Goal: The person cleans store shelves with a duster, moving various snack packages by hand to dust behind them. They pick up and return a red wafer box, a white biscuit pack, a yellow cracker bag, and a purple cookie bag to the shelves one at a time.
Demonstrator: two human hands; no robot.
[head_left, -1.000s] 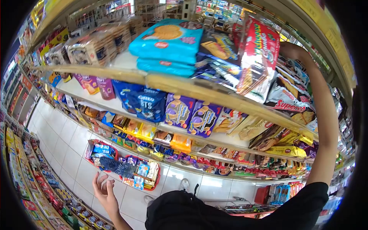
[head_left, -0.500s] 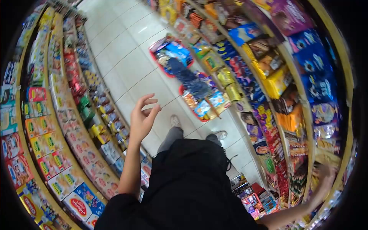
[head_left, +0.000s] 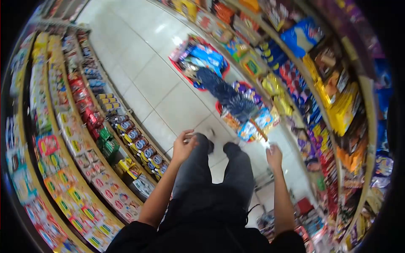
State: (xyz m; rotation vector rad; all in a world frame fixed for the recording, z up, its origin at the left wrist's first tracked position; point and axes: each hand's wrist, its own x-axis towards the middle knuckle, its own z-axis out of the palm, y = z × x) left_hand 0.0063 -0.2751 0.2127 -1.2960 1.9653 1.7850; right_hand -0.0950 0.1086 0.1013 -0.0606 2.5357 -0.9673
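Observation:
My left hand (head_left: 184, 146) hangs over my left knee, its fingers loosely bent and apart, holding nothing that I can see. Just beyond the wooden handle end of a dark blue feather duster (head_left: 228, 96) is my right hand (head_left: 274, 157), slightly blurred, with fingers partly bent; no held item shows, and contact with the handle is not clear. The duster lies across two red baskets on the floor. Blue and other bright packets (head_left: 206, 58) fill the farther basket; purple and light-blue packets (head_left: 258, 123) fill the nearer one.
Curved shelves of boxes and small packs (head_left: 109, 192) line my left side. On the right, shelves hold yellow, blue and orange snack bags (head_left: 344, 111). White floor tiles (head_left: 171, 86) run between them. More packaged goods (head_left: 306, 213) stand low behind my right arm.
My right hand has come away from the right-hand shelf to near the duster's handle. My left hand is lower in view, and the camera view has shifted, showing more of my legs.

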